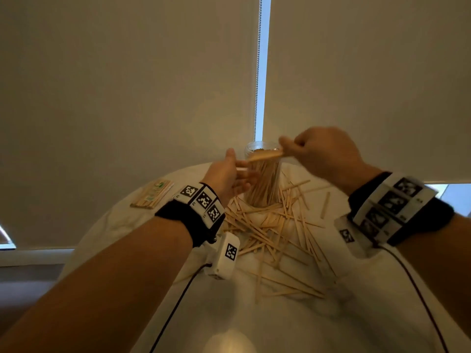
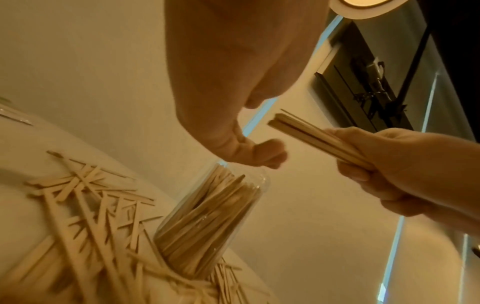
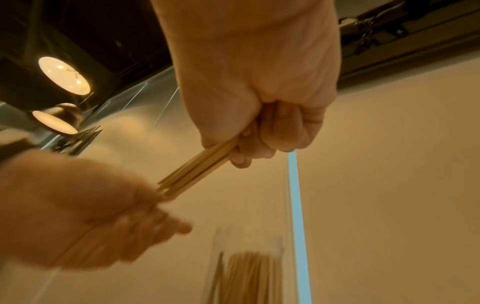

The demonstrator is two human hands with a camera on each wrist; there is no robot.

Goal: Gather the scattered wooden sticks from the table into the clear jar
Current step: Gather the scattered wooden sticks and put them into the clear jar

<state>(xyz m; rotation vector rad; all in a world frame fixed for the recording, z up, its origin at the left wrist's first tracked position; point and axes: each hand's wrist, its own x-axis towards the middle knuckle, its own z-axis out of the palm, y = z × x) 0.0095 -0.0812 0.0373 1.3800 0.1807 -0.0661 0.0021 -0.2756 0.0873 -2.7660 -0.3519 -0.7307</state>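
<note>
A clear jar [image 1: 262,186] packed with upright wooden sticks stands at the far side of the round white table [image 1: 280,327]. My right hand [image 1: 293,149] grips a small bundle of sticks [image 1: 265,156], held level just above the jar's mouth. In the right wrist view the bundle [image 3: 197,174] juts from the fist [image 3: 246,148] towards the left hand [image 3: 166,222]. My left hand [image 1: 244,171] hovers beside the jar's rim with loosely bent fingers and holds nothing. Scattered sticks [image 1: 275,225] lie in a heap in front of the jar [image 2: 207,222].
A wrapped pack of sticks [image 1: 153,194] lies at the table's far left. Roller blinds and a bead chain [image 1: 257,72] hang close behind the jar. Black cables [image 1: 175,301] trail from both wrist cameras across the near table.
</note>
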